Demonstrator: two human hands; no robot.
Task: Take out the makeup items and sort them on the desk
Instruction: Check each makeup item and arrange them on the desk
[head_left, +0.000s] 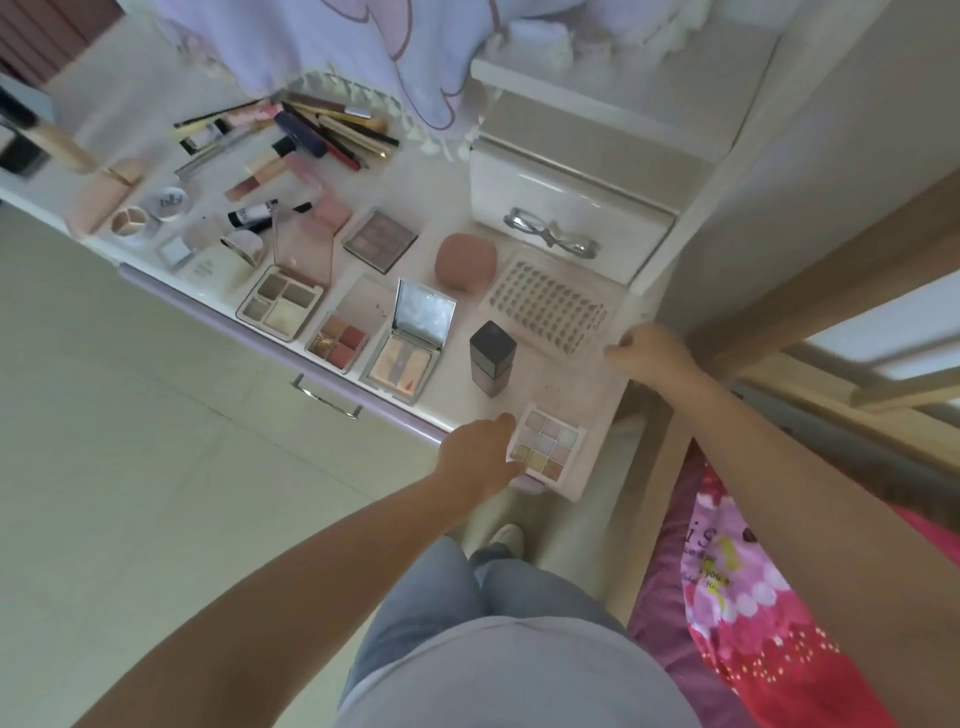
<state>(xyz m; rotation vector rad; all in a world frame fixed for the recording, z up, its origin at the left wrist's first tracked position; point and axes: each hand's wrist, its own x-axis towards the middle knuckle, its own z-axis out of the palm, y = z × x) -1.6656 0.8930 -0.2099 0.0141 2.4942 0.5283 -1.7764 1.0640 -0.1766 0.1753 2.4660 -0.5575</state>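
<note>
Gripping the left edge of a nine-pan eyeshadow palette (548, 448) at the desk's (582, 384) lower corner, the left hand (480, 449) curls its fingers around it — the right hand (649, 353), fingers curled shut, pinches the corner of a lash tray (553, 306) at centre right.

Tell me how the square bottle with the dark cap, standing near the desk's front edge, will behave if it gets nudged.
The bottle stands upright, tall over a small base, so a push near the cap would probably tip it. Its flat sides suggest it would slide or fall flat rather than roll. It looks like glass, so likely heavy for its size and breakable.
</note>
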